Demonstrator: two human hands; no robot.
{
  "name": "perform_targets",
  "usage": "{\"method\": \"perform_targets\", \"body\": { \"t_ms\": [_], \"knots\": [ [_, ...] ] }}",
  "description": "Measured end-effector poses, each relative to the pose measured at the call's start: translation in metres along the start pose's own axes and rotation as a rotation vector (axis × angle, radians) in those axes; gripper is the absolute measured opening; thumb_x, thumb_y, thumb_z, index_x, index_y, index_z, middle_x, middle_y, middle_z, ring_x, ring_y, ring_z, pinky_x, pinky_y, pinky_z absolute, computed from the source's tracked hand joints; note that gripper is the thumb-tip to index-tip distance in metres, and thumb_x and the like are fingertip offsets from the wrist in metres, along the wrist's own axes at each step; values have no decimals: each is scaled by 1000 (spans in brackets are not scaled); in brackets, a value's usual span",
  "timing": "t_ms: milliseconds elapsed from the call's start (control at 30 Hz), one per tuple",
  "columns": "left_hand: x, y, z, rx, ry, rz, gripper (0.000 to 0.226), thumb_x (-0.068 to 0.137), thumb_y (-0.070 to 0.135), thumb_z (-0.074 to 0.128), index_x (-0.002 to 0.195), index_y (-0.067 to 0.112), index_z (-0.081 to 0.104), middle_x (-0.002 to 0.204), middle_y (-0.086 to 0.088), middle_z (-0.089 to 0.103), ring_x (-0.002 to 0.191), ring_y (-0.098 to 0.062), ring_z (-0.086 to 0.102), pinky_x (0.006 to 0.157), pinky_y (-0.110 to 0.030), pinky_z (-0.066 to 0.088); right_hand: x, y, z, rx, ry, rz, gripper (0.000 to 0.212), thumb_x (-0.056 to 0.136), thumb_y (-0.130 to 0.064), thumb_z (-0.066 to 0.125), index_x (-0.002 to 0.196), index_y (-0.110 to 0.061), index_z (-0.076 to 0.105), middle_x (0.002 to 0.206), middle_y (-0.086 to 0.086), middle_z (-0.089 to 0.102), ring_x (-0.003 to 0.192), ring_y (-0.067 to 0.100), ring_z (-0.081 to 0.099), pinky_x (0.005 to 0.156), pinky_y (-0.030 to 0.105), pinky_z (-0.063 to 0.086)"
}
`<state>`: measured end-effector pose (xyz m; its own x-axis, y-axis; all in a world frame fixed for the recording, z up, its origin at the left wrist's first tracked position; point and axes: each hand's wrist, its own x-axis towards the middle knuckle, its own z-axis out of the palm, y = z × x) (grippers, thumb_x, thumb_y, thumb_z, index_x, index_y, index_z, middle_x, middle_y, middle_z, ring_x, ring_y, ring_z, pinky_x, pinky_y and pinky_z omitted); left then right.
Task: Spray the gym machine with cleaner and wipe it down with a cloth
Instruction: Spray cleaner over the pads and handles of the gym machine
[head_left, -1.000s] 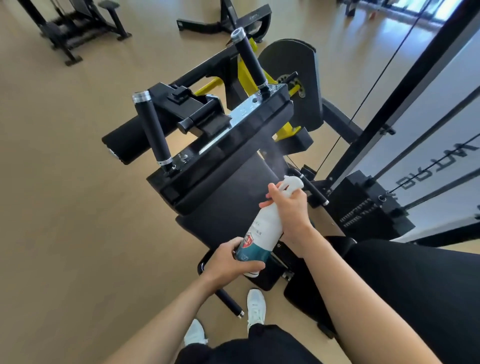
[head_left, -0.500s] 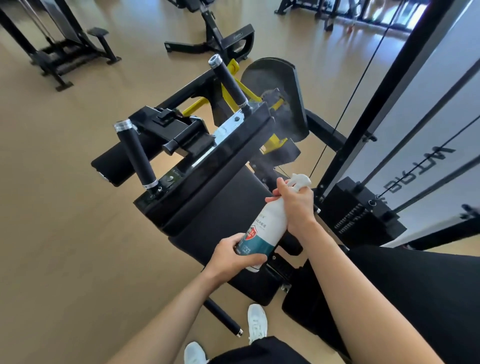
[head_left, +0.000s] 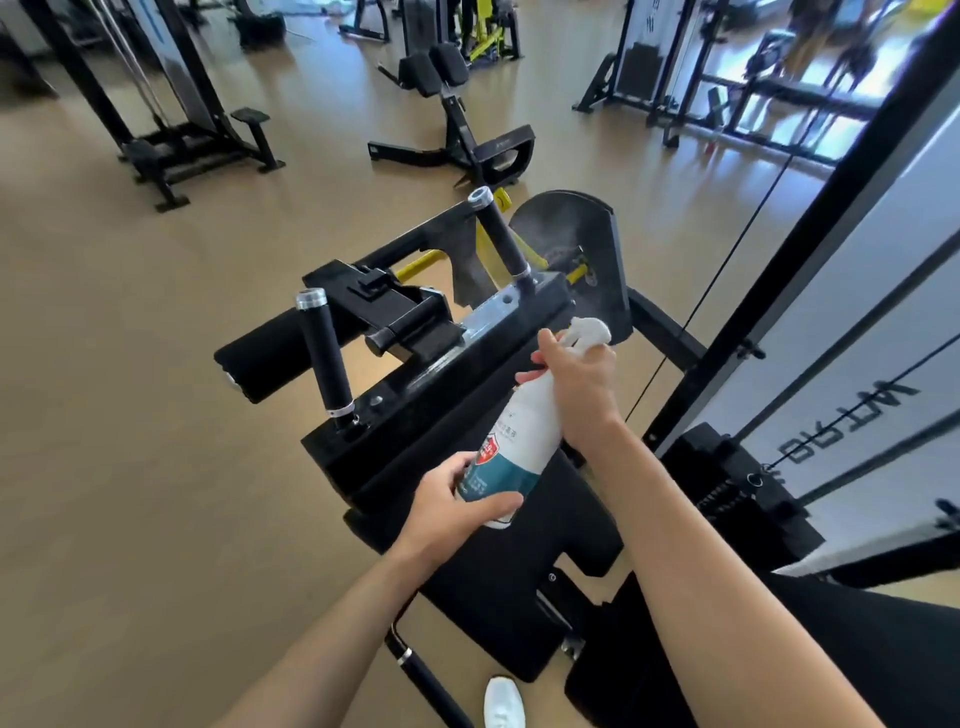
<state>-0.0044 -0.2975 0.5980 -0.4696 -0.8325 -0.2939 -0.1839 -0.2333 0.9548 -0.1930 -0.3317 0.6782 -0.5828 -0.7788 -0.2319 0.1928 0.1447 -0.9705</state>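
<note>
A black gym machine (head_left: 431, 384) with yellow frame parts fills the middle of the view, with two upright black handles (head_left: 324, 358) and a round roller pad at its left. I hold a white spray bottle (head_left: 519, 441) with a teal and red label over its back pad. My left hand (head_left: 457, 512) grips the bottle's base. My right hand (head_left: 576, 384) grips the neck, fingers on the white trigger head. A faint mist hangs near the black cam plate (head_left: 582, 244) beyond the nozzle. No cloth is in view.
A weight stack tower (head_left: 779, 364) with cables stands close on the right. Other black machines (head_left: 467, 135) stand on the tan floor behind and at the far left. My white shoe (head_left: 501, 701) shows at the bottom, beside a low black bar.
My view has tilted up, showing more of the gym behind. Both hands and the bottle have moved up along the machine toward its top frame, and mist now drifts at the cam plate.
</note>
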Motion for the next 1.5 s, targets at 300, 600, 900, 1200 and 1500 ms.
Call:
{"method": "perform_targets", "body": {
  "t_ms": [300, 600, 900, 1200, 1500],
  "knots": [
    [21, 27, 17, -42, 106, 40, 39, 78, 34, 89, 109, 19, 73, 96, 2, 78, 82, -6, 71, 67, -18, 51, 30, -45, 15, -157, -34, 19, 21, 100, -26, 68, 92, -16, 51, 85, 9, 67, 54, 19, 72, 53, 35, 63],
    [34, 39, 27, -92, 71, 39, 36, 80, 33, 87, 108, 16, 73, 95, 0, 78, 84, -6, 72, 67, -16, 52, 44, -59, 17, -257, -90, 4, 26, 96, -25, 72, 107, -5, 61, 92, 13, 72, 63, 26, 76, 61, 40, 65],
    [8, 12, 3, 86, -237, -22, 56, 71, 22, 95, 119, 19, 65, 108, 1, 77, 104, -16, 74, 95, -35, 59, -10, -26, 26, -516, -395, -188, 25, 97, -25, 69, 103, -3, 59, 78, 16, 74, 63, 27, 76, 71, 45, 64],
    [-65, -40, -48, 48, -164, -117, 52, 74, 5, 90, 117, 18, 66, 105, 3, 77, 103, -15, 73, 84, -26, 58, -88, 24, 82, -661, -436, -173, 29, 102, -38, 61, 89, -12, 59, 70, 3, 74, 52, 1, 65, 55, 18, 45],
    [-101, -65, -107, -35, -128, -139, 49, 77, -3, 86, 119, 13, 66, 103, 2, 78, 97, -15, 74, 81, -25, 57, -133, 47, 123, -547, -262, -196, 30, 102, -32, 61, 93, -4, 59, 70, 9, 73, 54, 11, 70, 66, 32, 60]
  ]
}}
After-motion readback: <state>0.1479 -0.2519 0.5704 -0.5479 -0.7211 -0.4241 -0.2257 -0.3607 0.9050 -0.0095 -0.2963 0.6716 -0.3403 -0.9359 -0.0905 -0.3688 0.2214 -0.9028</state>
